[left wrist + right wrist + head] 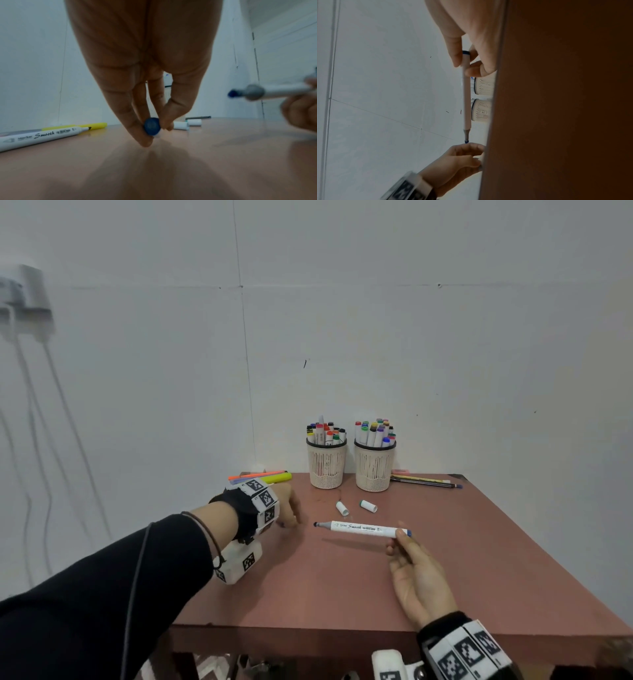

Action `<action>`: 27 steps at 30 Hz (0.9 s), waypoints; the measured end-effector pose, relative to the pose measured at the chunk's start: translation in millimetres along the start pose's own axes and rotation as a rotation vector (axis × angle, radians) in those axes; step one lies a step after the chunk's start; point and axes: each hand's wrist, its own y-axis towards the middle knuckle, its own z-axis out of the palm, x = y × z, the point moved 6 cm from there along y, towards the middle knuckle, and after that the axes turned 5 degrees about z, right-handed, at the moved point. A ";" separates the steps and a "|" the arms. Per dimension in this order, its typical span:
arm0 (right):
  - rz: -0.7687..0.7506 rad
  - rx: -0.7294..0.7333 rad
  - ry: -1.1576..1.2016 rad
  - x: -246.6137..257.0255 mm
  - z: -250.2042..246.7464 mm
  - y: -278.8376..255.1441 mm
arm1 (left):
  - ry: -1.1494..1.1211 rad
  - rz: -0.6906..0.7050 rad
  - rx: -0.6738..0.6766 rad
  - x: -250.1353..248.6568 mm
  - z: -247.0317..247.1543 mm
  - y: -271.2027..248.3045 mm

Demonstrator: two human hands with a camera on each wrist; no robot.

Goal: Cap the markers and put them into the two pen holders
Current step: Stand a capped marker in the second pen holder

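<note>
My right hand [399, 537] pinches the blue-capped end of a white marker [363, 529], held level above the table with its bare blue tip [315, 523] pointing left. The same marker [466, 97] shows in the right wrist view. My left hand [289, 517] is down on the table, left of that tip, pinching a small blue cap [152, 126] between thumb and fingers. Two loose white caps [342, 508] [368, 506] lie in front of the two beige pen holders [327, 463] [374, 467], both packed with capped markers.
Near the table's back left lie a yellow highlighter [279, 477], an orange pen and an uncapped white marker [42, 136]. Pencils [424, 481] and a pink eraser sit at the back right. The reddish table [342, 587] stands against a white wall.
</note>
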 end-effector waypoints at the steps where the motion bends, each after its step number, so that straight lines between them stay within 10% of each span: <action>1: -0.001 0.003 0.001 0.3 0.2 -0.5 | -0.024 0.013 -0.022 -1.9 -0.5 -6.5; 16: -0.035 -0.013 0.074 4.3 -3.2 -3.5 | -0.638 0.201 -0.377 -36.4 26.6 -89.4; 27: -0.075 -0.047 0.106 8.2 -12.1 -2.2 | -1.253 0.091 -0.543 -29.4 83.0 -97.1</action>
